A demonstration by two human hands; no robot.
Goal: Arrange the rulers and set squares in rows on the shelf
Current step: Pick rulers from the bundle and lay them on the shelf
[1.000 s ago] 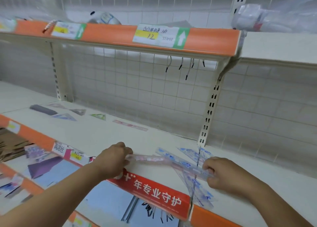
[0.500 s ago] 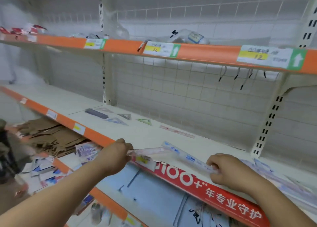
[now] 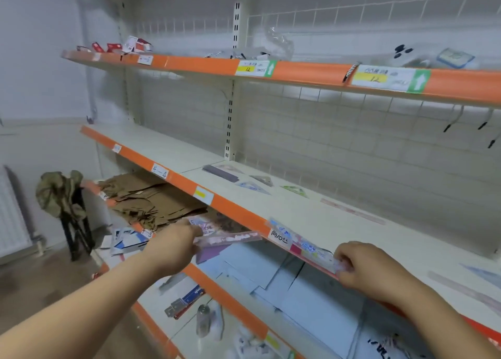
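My left hand [image 3: 177, 243] grips one end of a clear pink-patterned ruler [image 3: 230, 239], held in front of the orange edge of the middle shelf [image 3: 238, 212]. My right hand [image 3: 357, 266] pinches the end of a clear blue-patterned ruler [image 3: 301, 243] that lies across that shelf edge. Farther back on the white shelf board lie a dark ruler [image 3: 220, 173], a few small set squares [image 3: 253, 187] [image 3: 295, 190] in a row, and a pink ruler [image 3: 352, 211]. More clear rulers and a set square [image 3: 479, 274] rest on the shelf at the far right.
Brown paper bags [image 3: 154, 198] and printed packs fill the shelf below. The top shelf [image 3: 298, 70] holds small boxes and bags, with hooks hanging beneath it. A wire grid backs the shelves. A stool with a camouflage cloth [image 3: 61, 193] stands on the floor at left.
The view has swung left along the shelf. Both hands have carried their rulers leftward, away from the pile of rulers now at the far right; the two rulers have come apart.
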